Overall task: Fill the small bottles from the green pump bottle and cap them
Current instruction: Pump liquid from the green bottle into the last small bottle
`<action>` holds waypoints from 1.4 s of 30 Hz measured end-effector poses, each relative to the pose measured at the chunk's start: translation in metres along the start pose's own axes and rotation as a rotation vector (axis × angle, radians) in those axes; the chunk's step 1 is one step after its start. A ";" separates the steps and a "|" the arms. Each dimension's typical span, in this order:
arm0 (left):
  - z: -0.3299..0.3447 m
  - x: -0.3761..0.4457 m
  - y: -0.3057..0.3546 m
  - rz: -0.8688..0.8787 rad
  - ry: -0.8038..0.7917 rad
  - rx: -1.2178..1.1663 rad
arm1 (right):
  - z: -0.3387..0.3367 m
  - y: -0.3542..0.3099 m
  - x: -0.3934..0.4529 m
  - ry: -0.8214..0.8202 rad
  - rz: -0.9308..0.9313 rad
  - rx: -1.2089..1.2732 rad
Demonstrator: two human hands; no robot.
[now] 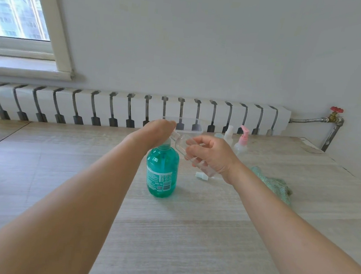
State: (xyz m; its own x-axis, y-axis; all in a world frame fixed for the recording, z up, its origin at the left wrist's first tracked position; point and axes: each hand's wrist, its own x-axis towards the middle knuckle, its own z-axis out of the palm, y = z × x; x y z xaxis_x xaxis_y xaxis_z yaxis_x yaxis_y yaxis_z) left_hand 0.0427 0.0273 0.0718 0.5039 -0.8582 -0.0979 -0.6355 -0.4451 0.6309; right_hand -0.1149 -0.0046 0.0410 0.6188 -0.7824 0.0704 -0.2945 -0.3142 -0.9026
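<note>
So, filling step: left hand (153,132) presses flat on the pump (166,143), right hand (210,157) grips a clear bottle (182,144) tilted at the spout. Next it probably needs more pumps, then the cap (201,175).

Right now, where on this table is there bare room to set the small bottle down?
The table is bare in front of the green pump bottle and to its left. It is crowded on the right: white cap, green cloth, pink pump bottle.

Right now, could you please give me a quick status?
Left hand presses green pump bottle. Right hand holds clear small bottle at spout. Nothing in the way.
</note>
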 end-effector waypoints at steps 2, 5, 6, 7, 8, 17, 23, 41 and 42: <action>0.000 -0.002 0.001 -0.016 0.010 -0.001 | 0.001 0.001 -0.001 -0.005 0.000 0.014; -0.001 0.000 0.001 -0.032 0.026 -0.088 | 0.001 0.000 -0.002 0.000 -0.007 0.015; -0.002 0.000 0.002 -0.042 0.026 -0.134 | 0.000 0.000 -0.002 0.007 -0.007 0.026; -0.003 0.001 0.003 -0.036 0.032 -0.156 | 0.000 0.000 -0.002 0.012 -0.007 0.037; -0.005 0.001 0.004 -0.030 0.023 -0.154 | -0.001 -0.001 -0.002 0.015 -0.009 0.042; -0.004 0.004 0.003 -0.026 0.034 -0.189 | 0.001 -0.003 0.000 0.024 -0.022 0.028; -0.001 0.010 0.005 -0.016 0.031 0.006 | -0.001 -0.002 0.001 0.014 -0.028 0.015; 0.004 0.018 -0.003 0.050 0.051 0.021 | -0.001 0.001 -0.001 0.019 -0.022 -0.006; 0.002 0.018 -0.002 0.019 0.067 -0.066 | -0.001 -0.001 -0.001 0.026 -0.027 0.003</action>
State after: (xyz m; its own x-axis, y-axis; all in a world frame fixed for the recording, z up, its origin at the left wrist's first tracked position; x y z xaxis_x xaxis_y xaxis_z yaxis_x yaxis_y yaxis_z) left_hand 0.0516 0.0123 0.0671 0.5317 -0.8462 -0.0356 -0.6062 -0.4096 0.6818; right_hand -0.1160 -0.0044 0.0424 0.6073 -0.7874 0.1055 -0.2759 -0.3335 -0.9015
